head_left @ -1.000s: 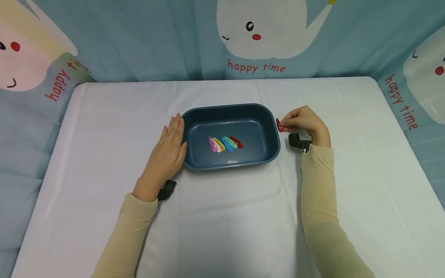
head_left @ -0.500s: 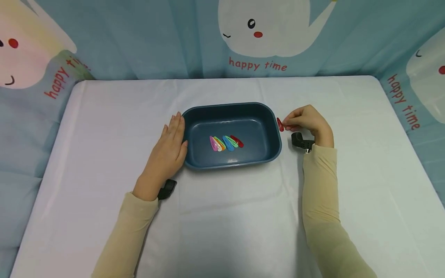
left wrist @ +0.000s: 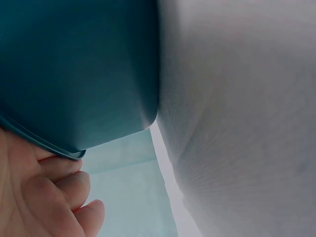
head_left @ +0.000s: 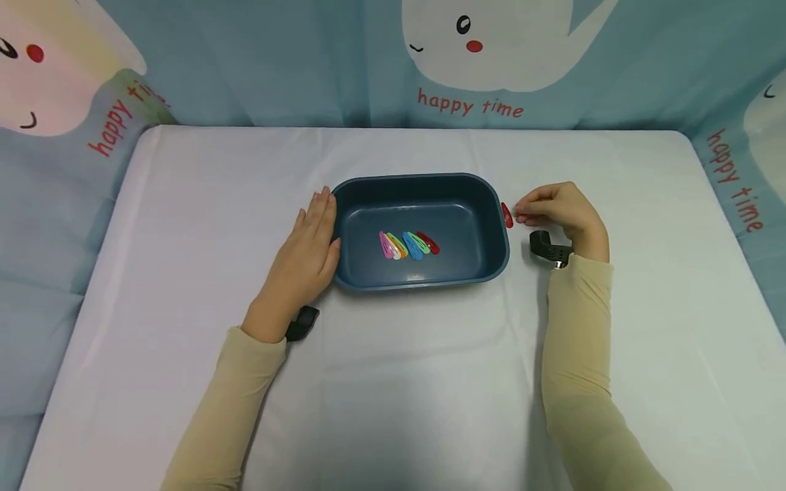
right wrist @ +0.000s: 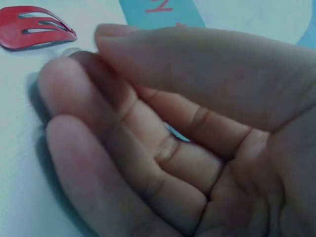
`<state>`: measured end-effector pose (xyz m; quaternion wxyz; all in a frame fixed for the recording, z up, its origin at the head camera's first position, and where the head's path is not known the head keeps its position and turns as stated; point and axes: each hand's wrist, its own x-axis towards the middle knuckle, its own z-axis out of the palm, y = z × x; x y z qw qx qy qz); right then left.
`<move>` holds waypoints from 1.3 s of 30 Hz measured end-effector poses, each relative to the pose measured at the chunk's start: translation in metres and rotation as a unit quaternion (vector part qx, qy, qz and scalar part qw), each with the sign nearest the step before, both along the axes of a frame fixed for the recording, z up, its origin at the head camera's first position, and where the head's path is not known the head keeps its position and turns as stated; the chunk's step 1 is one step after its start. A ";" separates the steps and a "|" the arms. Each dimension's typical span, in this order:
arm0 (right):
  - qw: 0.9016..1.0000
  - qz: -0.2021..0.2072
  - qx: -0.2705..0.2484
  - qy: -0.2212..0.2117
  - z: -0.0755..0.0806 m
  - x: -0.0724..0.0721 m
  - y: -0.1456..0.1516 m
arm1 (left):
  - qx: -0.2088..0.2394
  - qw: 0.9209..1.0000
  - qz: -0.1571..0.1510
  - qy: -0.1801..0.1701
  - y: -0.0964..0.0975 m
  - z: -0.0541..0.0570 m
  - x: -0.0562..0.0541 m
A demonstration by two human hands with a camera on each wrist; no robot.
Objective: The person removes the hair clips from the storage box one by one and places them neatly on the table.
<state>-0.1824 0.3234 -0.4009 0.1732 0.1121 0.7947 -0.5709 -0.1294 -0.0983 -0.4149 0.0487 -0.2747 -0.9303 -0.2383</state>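
Note:
My left hand (head_left: 301, 252) lies along the left side of a dark blue tray (head_left: 424, 285), its fingers straight against the rim. In the left wrist view, its fingertips (left wrist: 74, 187) touch the rim from outside. A red snap hair clip (head_left: 507, 215) rests on the white cloth just outside the tray's right end. Beside it is my right hand (head_left: 565, 210), fingers loosely bent, with a small gap to the clip. The right wrist view shows that red clip (right wrist: 37, 29) apart from the fingertips, and nothing visible in the hand.
Inside the tray, several snap hair clips lie in a row: a pink clip (head_left: 386, 245), yellow and orange ones, a blue clip (head_left: 412, 245), a green one and a red clip (head_left: 428, 243). A printed blue curtain (head_left: 295, 61) hangs behind the cloth-covered table (head_left: 405, 382).
My right hand has let go of the red hair clip and drawn a little to the right of it. The left hand stays against the tray. The head view has shifted slightly.

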 end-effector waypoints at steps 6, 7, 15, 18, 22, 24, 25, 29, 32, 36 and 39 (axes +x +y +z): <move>0.999 -0.030 -0.028 0.023 0.002 -0.001 0.001 | -0.004 1.000 -0.001 -0.004 0.002 0.000 -0.002; 0.999 -0.032 -0.027 0.025 0.003 -0.001 0.001 | -0.006 1.000 -0.001 -0.005 0.002 -0.001 -0.003; 0.997 -0.027 -0.041 0.064 0.017 -0.003 -0.012 | -0.005 1.000 0.003 -0.004 -0.003 0.002 -0.003; 0.994 -0.009 -0.054 0.089 0.026 0.000 -0.019 | -0.004 1.000 0.002 -0.008 -0.003 0.002 -0.003; 0.992 0.010 -0.052 0.114 0.039 0.006 -0.027 | -0.004 1.000 0.001 -0.009 -0.002 0.002 -0.003; 0.991 0.016 -0.047 0.121 0.044 0.008 -0.031 | -0.004 1.000 0.000 -0.007 -0.001 0.003 -0.002; 0.991 0.019 -0.044 0.122 0.047 0.009 -0.033 | -0.004 1.000 0.000 -0.007 -0.001 0.003 -0.002; 0.992 0.037 -0.029 0.116 0.055 0.012 -0.043 | -0.006 1.000 -0.001 -0.006 0.000 0.002 -0.003; 0.992 0.065 -0.008 0.106 0.059 0.015 -0.051 | -0.007 1.000 -0.001 -0.006 0.000 0.003 -0.002; 0.988 0.116 0.013 0.103 0.060 0.015 -0.062 | -0.008 1.000 0.000 -0.005 0.001 0.004 -0.002; 0.984 0.142 0.031 0.106 0.060 0.014 -0.072 | -0.008 1.000 0.001 -0.004 0.000 0.005 -0.002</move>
